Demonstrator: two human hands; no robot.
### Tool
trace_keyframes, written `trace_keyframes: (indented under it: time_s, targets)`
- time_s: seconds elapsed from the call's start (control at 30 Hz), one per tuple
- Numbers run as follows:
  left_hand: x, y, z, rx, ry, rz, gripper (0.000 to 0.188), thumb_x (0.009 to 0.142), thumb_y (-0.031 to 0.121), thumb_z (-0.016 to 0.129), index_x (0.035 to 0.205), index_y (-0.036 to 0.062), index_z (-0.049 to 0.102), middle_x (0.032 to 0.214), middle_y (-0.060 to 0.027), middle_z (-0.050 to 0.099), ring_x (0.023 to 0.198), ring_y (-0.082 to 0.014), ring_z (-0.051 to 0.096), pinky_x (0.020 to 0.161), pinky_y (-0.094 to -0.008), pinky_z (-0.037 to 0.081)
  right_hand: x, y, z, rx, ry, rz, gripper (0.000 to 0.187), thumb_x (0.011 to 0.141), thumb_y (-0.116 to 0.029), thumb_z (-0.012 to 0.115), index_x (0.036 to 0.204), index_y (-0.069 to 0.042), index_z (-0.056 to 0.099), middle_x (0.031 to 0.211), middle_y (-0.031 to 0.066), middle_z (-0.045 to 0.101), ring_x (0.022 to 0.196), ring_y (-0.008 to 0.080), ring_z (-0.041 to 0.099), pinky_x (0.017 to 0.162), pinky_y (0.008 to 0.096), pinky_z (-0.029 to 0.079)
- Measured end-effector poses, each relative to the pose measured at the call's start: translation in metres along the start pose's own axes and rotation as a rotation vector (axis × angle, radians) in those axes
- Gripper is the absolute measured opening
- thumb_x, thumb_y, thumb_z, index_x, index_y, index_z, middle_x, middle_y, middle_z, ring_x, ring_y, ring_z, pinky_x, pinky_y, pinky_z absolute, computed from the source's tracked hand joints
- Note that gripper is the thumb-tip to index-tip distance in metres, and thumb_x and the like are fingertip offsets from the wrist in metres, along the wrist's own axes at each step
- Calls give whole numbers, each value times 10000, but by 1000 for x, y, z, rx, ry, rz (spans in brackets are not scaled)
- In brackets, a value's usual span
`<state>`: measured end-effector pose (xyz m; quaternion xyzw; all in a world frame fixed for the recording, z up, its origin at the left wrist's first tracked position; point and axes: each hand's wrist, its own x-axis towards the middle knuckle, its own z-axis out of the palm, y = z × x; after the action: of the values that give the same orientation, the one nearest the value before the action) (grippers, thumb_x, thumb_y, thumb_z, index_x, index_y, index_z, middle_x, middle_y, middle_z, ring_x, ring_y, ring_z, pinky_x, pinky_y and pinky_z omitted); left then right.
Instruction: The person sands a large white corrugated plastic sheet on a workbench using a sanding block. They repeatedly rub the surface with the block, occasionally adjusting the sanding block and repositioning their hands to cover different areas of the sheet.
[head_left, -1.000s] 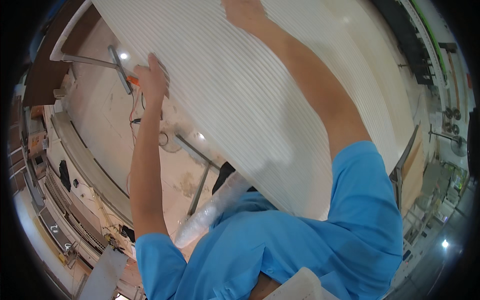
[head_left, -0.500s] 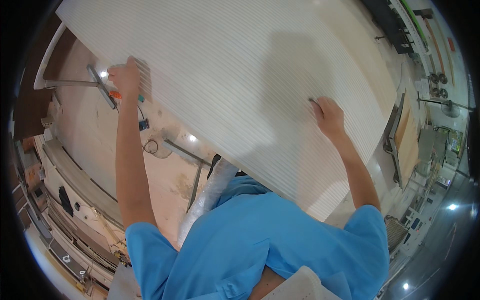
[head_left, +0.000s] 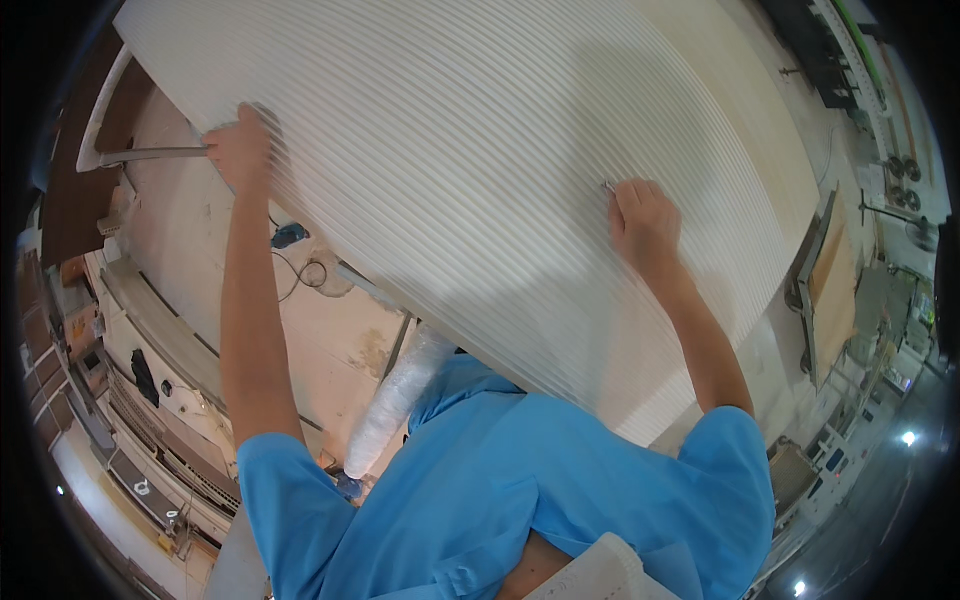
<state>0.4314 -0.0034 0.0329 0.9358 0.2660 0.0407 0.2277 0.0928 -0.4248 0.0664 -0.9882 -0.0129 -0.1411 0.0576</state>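
A large pale panel [head_left: 430, 180] with narrow parallel ribs lies slanting across the view in front of me. My left hand [head_left: 240, 150] is closed on its left edge, the thumb on the ribbed face and the fingers at the rim. Over the right part of the panel, my right hand [head_left: 646, 222] is closed around a small thin tool [head_left: 607, 186]. Only the tool's metallic tip shows past the fingers, close to the ribs; the rest is hidden in the hand, so its kind cannot be told.
Beneath the panel's left edge a metal support bar [head_left: 165, 153] sticks out. On the floor lie a dark blue device [head_left: 290, 236] and a looped black cable [head_left: 313, 273]. A clear-wrapped roll [head_left: 395, 405] is beside my body. A board on a frame [head_left: 825, 285] leans at the right.
My right hand has moved a little up and left over the ribs with the small tool. My left hand stays on the edge, slightly farther left. The view has shifted a little.
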Motion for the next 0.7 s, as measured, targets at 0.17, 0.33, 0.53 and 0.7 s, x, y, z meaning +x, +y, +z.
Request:
trace_keyframes:
  time_s: [0.17, 0.33, 0.53, 0.7]
  targets:
    - [-10, 2, -3, 36, 19, 0, 923, 939, 584, 522, 1442, -141, 247, 1414, -376, 388, 1314, -490, 478, 1050, -563, 442, 60, -16, 27, -35, 33, -123, 66, 865, -89, 690, 861, -86, 624, 770, 73, 639, 642, 221, 605, 511, 333, 499]
    - [-15, 0, -4, 10, 0, 56, 983, 950, 565, 504, 1470, -196, 162, 1387, -390, 403, 1286, -497, 493, 1028, -559, 461, 230, -72, 93, 133, 18, -98, 54, 872, -62, 600, 905, -59, 643, 870, 134, 703, 831, 321, 687, 733, 435, 565]
    - [-15, 0, -6, -24, 3, 108, 1008, 951, 549, 501, 1467, -230, 122, 1364, -397, 402, 1257, -494, 501, 1006, -555, 468, 411, -151, 135, 217, -17, -136, 211, 972, -73, 456, 1011, 48, 624, 1003, 265, 678, 976, 407, 681, 817, 522, 543]
    - [-17, 3, -12, -109, -39, 73, 1010, 945, 545, 528, 1477, -213, 127, 1374, -394, 392, 1260, -503, 490, 1024, -547, 457, 326, -96, 116, 70, -230, -139, 146, 904, -72, 510, 937, -37, 648, 966, 177, 718, 905, 374, 694, 749, 533, 538]
